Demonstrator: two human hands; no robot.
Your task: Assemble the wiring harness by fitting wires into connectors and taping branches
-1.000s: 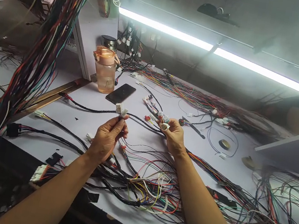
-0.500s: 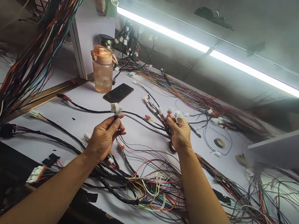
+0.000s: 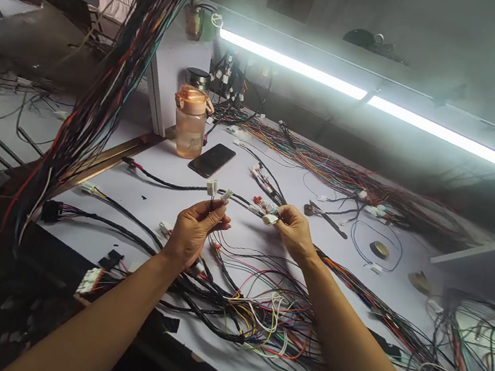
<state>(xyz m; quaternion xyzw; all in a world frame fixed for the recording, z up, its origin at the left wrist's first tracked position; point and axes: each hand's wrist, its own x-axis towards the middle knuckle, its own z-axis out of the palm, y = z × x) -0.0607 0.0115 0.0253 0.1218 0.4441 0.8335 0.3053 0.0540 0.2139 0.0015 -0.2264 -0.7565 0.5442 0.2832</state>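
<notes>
My left hand (image 3: 195, 227) is closed on two wire connectors; a white connector (image 3: 212, 188) and a smaller white connector (image 3: 227, 195) stick up above its thumb and fingertips. To its right, my right hand (image 3: 294, 231) pinches a bunch of connectors, among them a cream round connector (image 3: 270, 219) and a red one (image 3: 258, 200), tilted toward the left. Their wires run under my fingers and are partly hidden. Below both hands lies a wiring harness (image 3: 224, 327) with black-taped branches and loose coloured wires. A black connector (image 3: 52, 211) ends one branch at the left.
A peach water bottle (image 3: 190, 125) and a black phone (image 3: 212, 160) stand and lie at the back left. A thick wire bundle (image 3: 102, 91) hangs at the left. More wires (image 3: 327, 164) stretch along the back under a tube light (image 3: 291, 63). A tape roll (image 3: 379, 249) lies right.
My right hand has tipped its connectors over to the left and down, nearer my left hand. The view has shifted, so the whole scene sits farther right.
</notes>
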